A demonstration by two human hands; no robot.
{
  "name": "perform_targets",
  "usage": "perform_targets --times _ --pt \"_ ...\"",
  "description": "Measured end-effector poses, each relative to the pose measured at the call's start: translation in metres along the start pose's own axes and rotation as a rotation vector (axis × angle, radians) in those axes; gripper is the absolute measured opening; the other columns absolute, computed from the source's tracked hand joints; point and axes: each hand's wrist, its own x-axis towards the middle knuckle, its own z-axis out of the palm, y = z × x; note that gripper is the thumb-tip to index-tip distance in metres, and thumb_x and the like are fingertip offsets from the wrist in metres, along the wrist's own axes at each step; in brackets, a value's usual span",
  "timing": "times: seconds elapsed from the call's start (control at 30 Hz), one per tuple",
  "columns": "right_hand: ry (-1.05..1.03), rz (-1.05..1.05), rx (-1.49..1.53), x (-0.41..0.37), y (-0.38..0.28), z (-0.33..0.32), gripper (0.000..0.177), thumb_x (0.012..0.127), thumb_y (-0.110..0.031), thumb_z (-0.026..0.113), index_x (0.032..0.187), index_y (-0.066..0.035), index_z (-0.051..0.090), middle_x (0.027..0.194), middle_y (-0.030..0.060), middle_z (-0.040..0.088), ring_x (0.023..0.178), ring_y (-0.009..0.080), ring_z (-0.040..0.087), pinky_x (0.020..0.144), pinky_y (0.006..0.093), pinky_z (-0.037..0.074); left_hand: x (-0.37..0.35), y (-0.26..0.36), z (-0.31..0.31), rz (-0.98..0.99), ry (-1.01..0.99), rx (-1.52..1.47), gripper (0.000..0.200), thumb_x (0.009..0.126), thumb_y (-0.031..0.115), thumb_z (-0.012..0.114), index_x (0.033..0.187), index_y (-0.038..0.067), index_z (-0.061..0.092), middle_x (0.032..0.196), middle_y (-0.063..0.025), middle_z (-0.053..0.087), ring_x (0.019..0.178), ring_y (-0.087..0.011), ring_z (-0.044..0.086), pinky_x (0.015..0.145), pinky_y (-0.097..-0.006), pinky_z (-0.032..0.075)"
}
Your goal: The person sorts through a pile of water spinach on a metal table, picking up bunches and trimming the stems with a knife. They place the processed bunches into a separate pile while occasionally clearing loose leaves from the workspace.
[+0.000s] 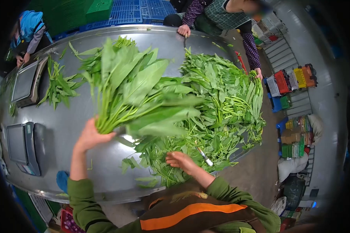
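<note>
My left hand (pixel 92 134) is closed around the stems of a large bunch of leafy greens (pixel 132 85), which look like water spinach. The bunch is raised over the metal table, its leaves fanned upward and to the right, partly blurred. Low over the near edge of the pile of greens (pixel 217 93) is my right hand (pixel 181 161), fingers stretched out and slightly bent, with nothing visible in it. Just right of that hand, a knife with a white handle (pixel 207 159) lies on the leaves, its blade partly hidden.
Two scales (pixel 23 143) (pixel 29 83) stand on the left of the metal table (pixel 105 171). A small bunch (pixel 60 85) lies by the far scale. Across the table, a co-worker's hand (pixel 184 31) grips a dark handle; another person (pixel 29 31) works at far left. Stacked crates (pixel 291 81) stand right.
</note>
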Motion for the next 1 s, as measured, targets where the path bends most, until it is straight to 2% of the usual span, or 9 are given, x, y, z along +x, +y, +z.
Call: perform_targets --times 0.1,0.17,0.23,0.3,0.43,0.5,0.7,0.93,1.0 --pt "0.055 0.056 -0.146 0.003 0.004 0.002 0.040 0.096 -0.032 0.057 0.125 -0.005 0.055 0.113 0.0072 0.064 0.103 0.0159 0.061 0.088 0.0288 0.048 0.004 -0.029 -0.061 0.014 -0.029 0.289 0.049 0.062 0.010 0.079 0.106 0.001 0.060 0.088 -0.0002 0.063 0.080 -0.0095 0.055 0.075 -0.0268 0.048" --pt "0.054 0.069 -0.198 0.006 0.005 0.002 0.040 0.096 -0.033 0.058 0.124 -0.005 0.056 0.112 0.0064 0.064 0.103 0.0148 0.062 0.088 0.0276 0.048 0.007 -0.057 -0.103 -0.153 -0.097 0.242 0.055 0.060 0.012 0.082 0.109 0.000 0.060 0.091 -0.0039 0.066 0.082 -0.0132 0.059 0.081 -0.0272 0.049" --pt "0.026 0.078 -0.272 0.009 0.007 0.003 0.039 0.095 -0.031 0.059 0.124 -0.005 0.057 0.112 0.0052 0.064 0.101 0.0131 0.062 0.085 0.0252 0.048 0.010 -0.152 -0.157 -0.310 -0.159 0.291 0.061 0.056 0.011 0.084 0.112 0.004 0.061 0.095 -0.0059 0.068 0.084 -0.0194 0.063 0.081 -0.0302 0.050" --pt "0.007 0.088 -0.303 0.014 0.009 0.003 0.039 0.095 -0.030 0.059 0.124 -0.005 0.057 0.112 0.0049 0.064 0.100 0.0128 0.062 0.085 0.0248 0.047 0.005 -0.187 -0.180 -0.581 -0.167 0.819 0.066 0.052 0.012 0.086 0.114 0.011 0.062 0.104 -0.0079 0.069 0.095 -0.0275 0.065 0.092 -0.0424 0.048" --pt "-0.031 0.074 -0.328 0.023 0.008 -0.001 0.038 0.095 -0.028 0.060 0.125 -0.005 0.056 0.110 0.0047 0.064 0.100 0.0120 0.061 0.084 0.0244 0.047 0.013 -0.193 -0.189 -0.651 -0.163 1.061 0.067 0.049 0.015 0.087 0.112 0.017 0.064 0.109 -0.0073 0.068 0.105 -0.0303 0.062 0.101 -0.0566 0.038" --pt "-0.036 0.080 -0.322 0.024 0.007 0.000 0.038 0.095 -0.028 0.060 0.125 -0.005 0.056 0.110 0.0047 0.064 0.100 0.0119 0.061 0.084 0.0244 0.047 0.023 -0.182 -0.191 -0.681 -0.161 1.213 0.054 0.058 0.015 0.083 0.108 0.016 0.066 0.114 -0.0089 0.064 0.118 -0.0286 0.053 0.106 -0.0622 0.027" --pt "-0.068 0.087 -0.335 0.023 -0.016 0.017 0.040 0.095 -0.026 0.059 0.128 -0.004 0.054 0.109 0.0048 0.064 0.100 0.0122 0.061 0.083 0.0239 0.047 0.029 -0.183 -0.180 -0.604 0.190 1.565 0.050 0.079 0.004 0.060 0.127 0.017 0.053 0.123 -0.0098 0.048 0.133 -0.0333 0.034 0.109 -0.0601 0.022" --pt "-0.103 0.050 -0.336 0.024 -0.015 0.012 0.040 0.094 -0.028 0.062 0.126 -0.005 0.056 0.107 0.0032 0.065 0.097 0.0104 0.061 0.080 0.0241 0.048 0.016 -0.206 -0.189 -0.615 0.421 1.632 0.066 0.080 0.002 0.060 0.140 0.018 0.039 0.139 -0.0111 0.042 0.134 -0.0326 0.034 0.108 -0.0576 0.027" --pt "-0.100 0.052 -0.329 0.022 -0.016 0.010 0.040 0.094 -0.027 0.062 0.125 -0.004 0.056 0.107 0.0038 0.065 0.098 0.0107 0.061 0.082 0.0245 0.048 0.015 -0.191 -0.183 -0.519 0.628 1.490 0.069 0.080 0.002 0.061 0.143 0.017 0.036 0.144 -0.0125 0.039 0.134 -0.0319 0.036 0.106 -0.0510 0.033"
